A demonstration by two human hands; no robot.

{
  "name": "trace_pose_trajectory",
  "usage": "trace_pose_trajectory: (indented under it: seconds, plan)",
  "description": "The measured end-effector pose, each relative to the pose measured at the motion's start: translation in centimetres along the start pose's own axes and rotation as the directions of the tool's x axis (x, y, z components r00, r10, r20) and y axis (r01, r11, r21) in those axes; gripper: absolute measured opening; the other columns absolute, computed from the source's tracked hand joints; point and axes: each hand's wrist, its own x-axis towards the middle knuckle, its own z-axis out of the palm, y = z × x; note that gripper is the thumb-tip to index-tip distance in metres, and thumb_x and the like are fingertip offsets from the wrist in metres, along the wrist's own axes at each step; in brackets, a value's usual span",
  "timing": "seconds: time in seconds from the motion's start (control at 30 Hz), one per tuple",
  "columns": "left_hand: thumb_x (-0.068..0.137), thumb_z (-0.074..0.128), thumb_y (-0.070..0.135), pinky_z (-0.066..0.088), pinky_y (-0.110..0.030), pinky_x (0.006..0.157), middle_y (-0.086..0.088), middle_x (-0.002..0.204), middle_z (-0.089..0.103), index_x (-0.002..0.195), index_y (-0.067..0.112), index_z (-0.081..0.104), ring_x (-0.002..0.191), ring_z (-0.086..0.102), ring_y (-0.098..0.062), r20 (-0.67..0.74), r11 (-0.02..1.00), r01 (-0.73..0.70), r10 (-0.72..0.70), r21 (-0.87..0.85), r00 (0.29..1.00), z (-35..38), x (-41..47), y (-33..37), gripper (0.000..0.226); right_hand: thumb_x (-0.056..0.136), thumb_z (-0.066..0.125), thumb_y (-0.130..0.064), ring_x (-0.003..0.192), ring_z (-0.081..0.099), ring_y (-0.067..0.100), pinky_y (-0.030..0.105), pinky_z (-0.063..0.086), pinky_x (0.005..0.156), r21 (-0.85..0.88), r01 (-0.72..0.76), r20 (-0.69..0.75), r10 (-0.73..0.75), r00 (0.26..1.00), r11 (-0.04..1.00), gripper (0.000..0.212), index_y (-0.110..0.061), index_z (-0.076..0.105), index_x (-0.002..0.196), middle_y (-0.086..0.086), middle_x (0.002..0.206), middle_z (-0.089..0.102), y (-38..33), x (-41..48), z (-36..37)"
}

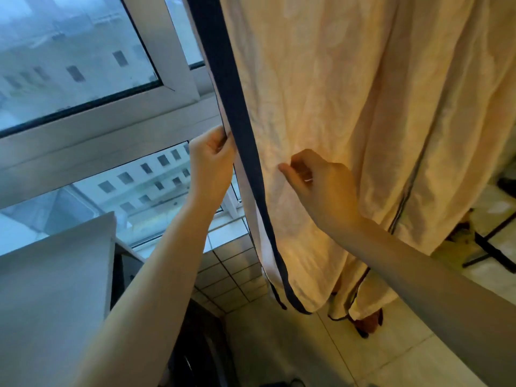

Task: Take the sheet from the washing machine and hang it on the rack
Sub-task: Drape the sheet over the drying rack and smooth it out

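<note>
Two bare forearms are seen nearest the camera, reaching up and forward from the lower edge of the view. The left hand (212, 160) is closed on the sheet (335, 121) at its left border, the fingers curled around the pale reverse side just beside the dark navy trim (240, 113). The right hand (318, 185) is pinched on the face of the cloth, thumb and fingertips gathered on a small fold a little to the right of the trim.

The sheet is hung in front of both hands and fills the upper right of the view, falling in long vertical folds almost to the floor. Its fabric is pale cream, soft and finely crumpled, with a faint tonal pattern. A broad navy band runs down the left edge, and a thin dark piped seam is seen further right. What it hangs from lies above the view.

A white flat-topped appliance (55, 289) is seen at lower left, below the left forearm. The floor (391, 344) is laid with large pale glossy tiles; smaller square tiles cover the low wall (231, 277) under the window (83, 88). Beyond the white-framed glass, a pale multi-storey building is visible.
</note>
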Motion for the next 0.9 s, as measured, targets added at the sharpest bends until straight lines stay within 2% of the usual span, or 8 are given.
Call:
trace_pose_trajectory:
  seconds: [0.07,0.17,0.23,0.37,0.5,0.63,0.8,0.9]
  plan:
    - [0.091,0.061,0.016,0.048,-0.031,0.054,0.004,0.062,0.061,0.07,0.012,0.065,0.056,0.053,-0.014,-0.102,0.999,-0.021,0.017,-0.038,0.995,0.3,0.0,1.2,0.022,0.091,0.056,-0.04,0.067,0.067,0.015,0.022,0.05,0.061,0.016,0.051,0.02,-0.052,0.998,0.999,0.03,-0.012,0.066,0.097,0.0,0.082,0.071,0.0,0.8,-1.2]
    - [0.09,0.063,0.011,0.047,-0.018,0.058,0.013,0.064,0.065,0.087,-0.001,0.068,0.058,0.056,-0.001,-0.253,0.994,-0.061,0.035,-0.094,0.967,1.1,0.2,3.4,0.014,0.092,0.055,-0.041,0.069,0.068,0.014,0.026,0.055,0.061,0.054,0.145,0.047,-0.148,0.988,0.988,0.03,-0.014,0.065,0.1,-0.001,0.084,0.072,-0.1,2.3,-3.2]
    - [0.089,0.061,0.007,0.042,-0.014,0.053,0.016,0.057,0.06,0.084,-0.001,0.066,0.053,0.05,0.003,-0.306,0.994,-0.075,0.046,-0.083,0.951,1.7,0.4,4.7,0.011,0.092,0.054,-0.041,0.07,0.069,0.014,0.033,0.058,0.06,0.069,0.214,0.054,-0.218,0.975,0.974,0.03,-0.014,0.064,0.102,-0.002,0.085,0.072,0.1,3.6,-4.4]
    - [0.088,0.062,0.01,0.038,-0.021,0.052,0.01,0.056,0.055,0.075,0.006,0.066,0.052,0.042,-0.005,-0.403,0.99,-0.116,0.074,-0.08,0.912,2.1,0.9,7.4,0.014,0.093,0.054,-0.041,0.071,0.069,0.015,0.038,0.057,0.063,0.078,0.353,0.057,-0.358,0.932,0.932,0.028,-0.016,0.063,0.102,-0.002,0.084,0.073,0.2,6.0,-6.7]
    - [0.089,0.064,0.015,0.048,-0.02,0.06,0.011,0.063,0.063,0.097,-0.01,0.066,0.059,0.055,-0.003,-0.494,0.986,-0.129,0.063,-0.102,0.867,1.7,1.4,9.7,0.026,0.092,0.054,-0.039,0.062,0.067,0.016,0.034,0.054,0.05,0.063,0.483,0.039,-0.486,0.873,0.873,0.027,-0.014,0.063,0.098,-0.001,0.079,0.071,-0.3,8.2,-8.4]
    - [0.092,0.059,0.017,0.055,-0.03,0.073,-0.003,0.087,0.074,0.1,0.005,0.07,0.079,0.07,-0.019,-0.532,0.979,-0.133,0.033,-0.152,0.846,0.9,2.1,12.5,0.017,0.095,0.05,-0.041,0.066,0.067,0.019,0.035,0.054,0.053,0.067,0.546,0.076,-0.55,0.832,0.835,0.03,-0.014,0.062,0.102,0.001,0.083,0.072,-1.8,10.7,-9.9]
    - [0.097,0.05,0.029,0.054,-0.028,0.068,-0.001,0.083,0.075,0.09,0.011,0.069,0.077,0.07,-0.018,-0.523,0.972,-0.13,0.009,-0.196,0.852,0.3,3.5,15.4,0.028,0.094,0.053,-0.036,0.065,0.062,0.017,0.034,0.054,0.052,0.022,0.631,0.032,-0.631,0.775,0.776,0.024,-0.015,0.063,0.1,0.002,0.078,0.07,-4.1,13.2,-11.6]
    - [0.093,0.054,0.034,0.054,-0.03,0.072,-0.004,0.089,0.074,0.095,0.01,0.068,0.083,0.071,-0.022,-0.471,0.972,-0.086,-0.027,-0.219,0.882,-0.1,3.6,15.7,0.028,0.092,0.057,-0.032,0.081,0.063,0.016,0.033,0.055,0.057,-0.02,0.685,-0.05,-0.685,0.727,0.729,0.019,-0.015,0.065,0.094,0.0,0.077,0.07,-5.2,14.7,-12.7]
